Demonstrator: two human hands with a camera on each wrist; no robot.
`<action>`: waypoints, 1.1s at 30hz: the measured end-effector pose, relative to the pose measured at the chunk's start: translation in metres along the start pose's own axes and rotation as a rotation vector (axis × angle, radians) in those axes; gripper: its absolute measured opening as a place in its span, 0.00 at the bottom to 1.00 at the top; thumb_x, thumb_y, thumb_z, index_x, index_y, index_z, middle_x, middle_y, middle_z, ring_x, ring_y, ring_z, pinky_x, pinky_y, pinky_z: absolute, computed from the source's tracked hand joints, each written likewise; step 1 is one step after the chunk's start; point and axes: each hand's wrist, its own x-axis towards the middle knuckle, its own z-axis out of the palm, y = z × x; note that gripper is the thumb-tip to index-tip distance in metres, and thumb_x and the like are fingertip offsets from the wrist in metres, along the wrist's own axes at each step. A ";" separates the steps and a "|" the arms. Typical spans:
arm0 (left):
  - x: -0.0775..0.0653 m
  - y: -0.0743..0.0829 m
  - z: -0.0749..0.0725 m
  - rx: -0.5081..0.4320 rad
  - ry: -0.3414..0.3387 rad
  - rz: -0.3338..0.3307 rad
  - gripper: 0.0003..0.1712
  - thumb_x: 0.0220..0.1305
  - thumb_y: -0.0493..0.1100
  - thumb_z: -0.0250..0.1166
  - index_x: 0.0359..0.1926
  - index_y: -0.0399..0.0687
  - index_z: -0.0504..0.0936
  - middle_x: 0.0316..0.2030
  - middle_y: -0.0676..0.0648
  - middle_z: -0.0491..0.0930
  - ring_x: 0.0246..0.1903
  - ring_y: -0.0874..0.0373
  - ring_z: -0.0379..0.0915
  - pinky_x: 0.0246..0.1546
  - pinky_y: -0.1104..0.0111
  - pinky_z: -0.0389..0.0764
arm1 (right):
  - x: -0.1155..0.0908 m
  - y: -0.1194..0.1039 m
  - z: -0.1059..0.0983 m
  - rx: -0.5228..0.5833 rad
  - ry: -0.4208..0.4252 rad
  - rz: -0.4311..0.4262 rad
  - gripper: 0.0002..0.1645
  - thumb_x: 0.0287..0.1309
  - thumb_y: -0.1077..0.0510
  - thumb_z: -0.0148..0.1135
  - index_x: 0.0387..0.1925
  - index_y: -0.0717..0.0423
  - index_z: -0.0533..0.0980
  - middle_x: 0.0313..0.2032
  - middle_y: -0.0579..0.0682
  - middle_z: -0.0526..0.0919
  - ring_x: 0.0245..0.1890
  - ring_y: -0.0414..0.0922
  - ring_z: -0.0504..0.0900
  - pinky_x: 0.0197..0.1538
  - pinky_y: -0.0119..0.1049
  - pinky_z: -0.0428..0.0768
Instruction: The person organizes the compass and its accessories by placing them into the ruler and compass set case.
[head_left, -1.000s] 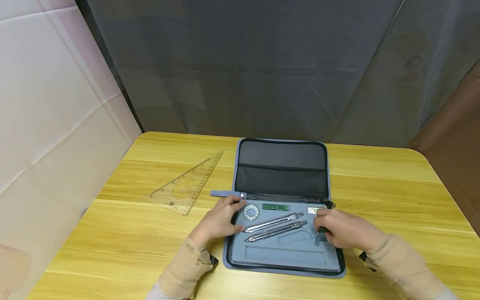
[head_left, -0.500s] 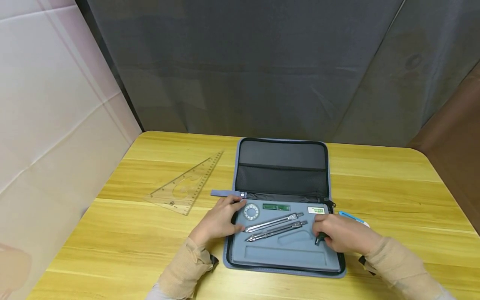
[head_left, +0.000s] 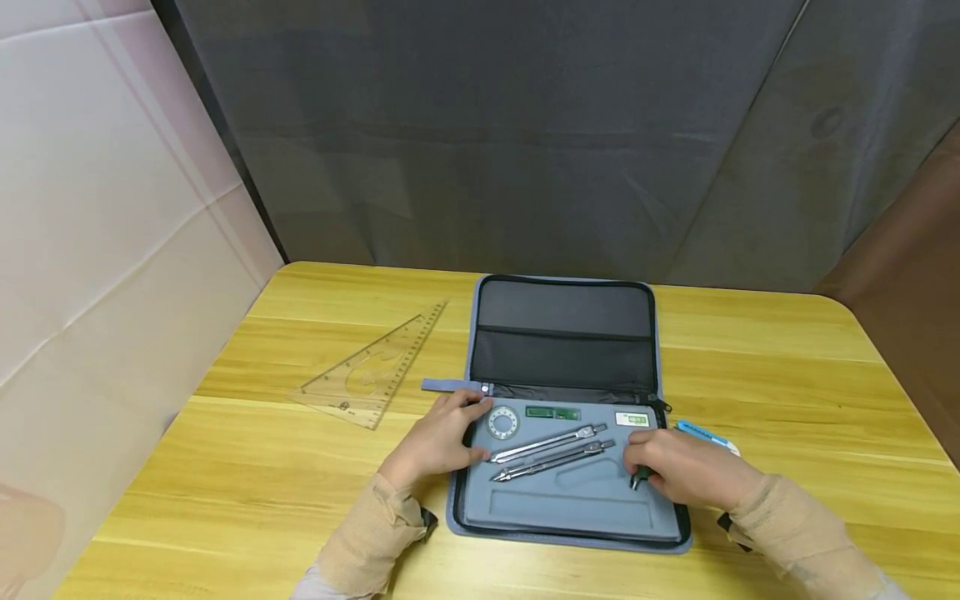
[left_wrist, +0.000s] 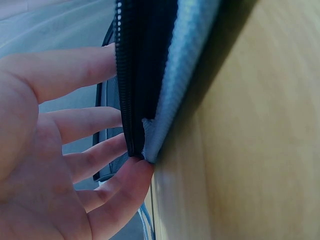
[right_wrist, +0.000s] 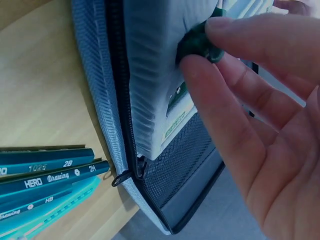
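A zip case (head_left: 568, 308) lies unfolded on the table, its grey-blue moulded tray (head_left: 555, 527) facing up. My right hand (head_left: 686, 468) pinches a small dark green piece (right_wrist: 197, 44) between thumb and fingers, low over the tray's right side; I cannot tell its kind. On the left rim rests my left hand (head_left: 438, 442), fingers extended along the zip edge (left_wrist: 125, 90). Two metal compasses (head_left: 546, 444) lie slanted in the middle of the tray. Along its top sit a round dial-like disc (head_left: 502, 422), a green piece (head_left: 552, 413) and a white-and-green eraser-like block (head_left: 632, 419).
A clear set square (head_left: 375, 371) lies left of the case. Right of the case, partly behind the right hand, is a blue-and-white object (head_left: 705, 435). The right wrist view shows several dark green pencils (right_wrist: 55, 180) lettered HERO beside the case. A dark curtain (head_left: 480, 133) hangs behind.
My right hand has shifted slightly down with the green piece, uncovering more of the white-and-green block and the blue-and-white object. The left hand stays in place.
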 end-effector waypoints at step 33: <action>0.000 0.000 -0.001 0.014 -0.001 0.001 0.38 0.46 0.47 0.71 0.59 0.42 0.70 0.58 0.42 0.66 0.56 0.42 0.60 0.50 0.52 0.69 | -0.001 0.001 0.005 -0.063 0.047 -0.023 0.18 0.35 0.78 0.64 0.21 0.50 0.79 0.24 0.39 0.71 0.25 0.33 0.76 0.27 0.23 0.73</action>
